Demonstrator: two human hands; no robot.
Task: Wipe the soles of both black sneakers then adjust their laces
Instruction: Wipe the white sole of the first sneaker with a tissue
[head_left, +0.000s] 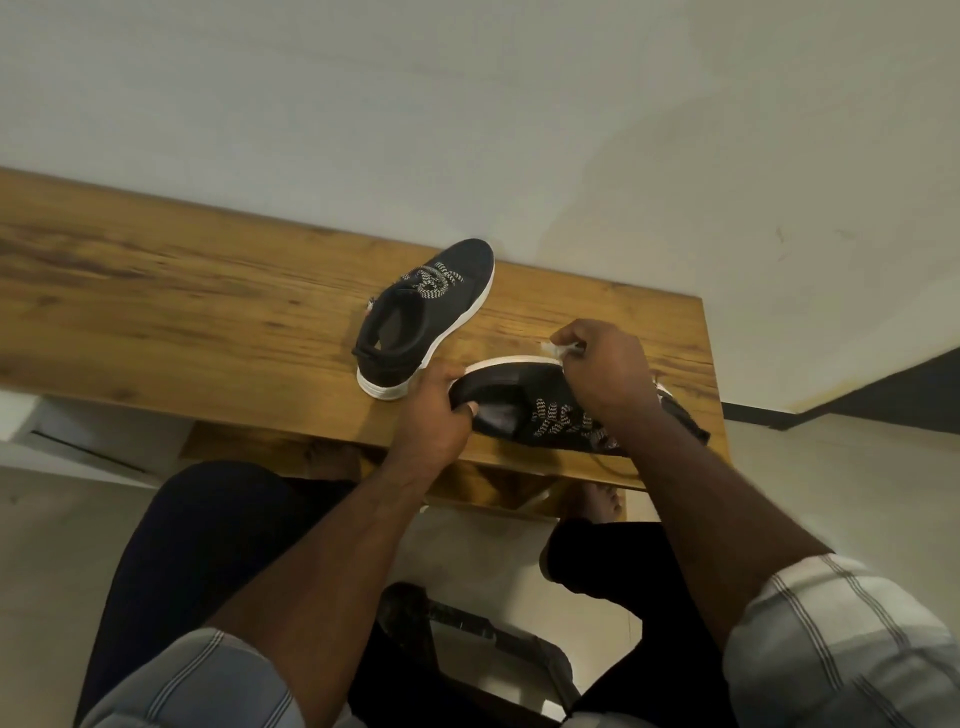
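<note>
One black sneaker (423, 317) with a white sole and patterned laces stands upright on the wooden table (182, 301). A second black sneaker (535, 402) lies tipped on its side near the table's front edge, its white sole turned away from me. My left hand (434, 410) grips its heel end. My right hand (605, 371) reaches over its toe end and pinches a small white wipe (563, 349) against the sole's edge. The sole's face is hidden from view.
The table stands against a pale wall, and its right end (704, 364) lies just beyond the tipped sneaker. My knees sit under the front edge. A dark stool frame (467, 639) is on the floor between my legs.
</note>
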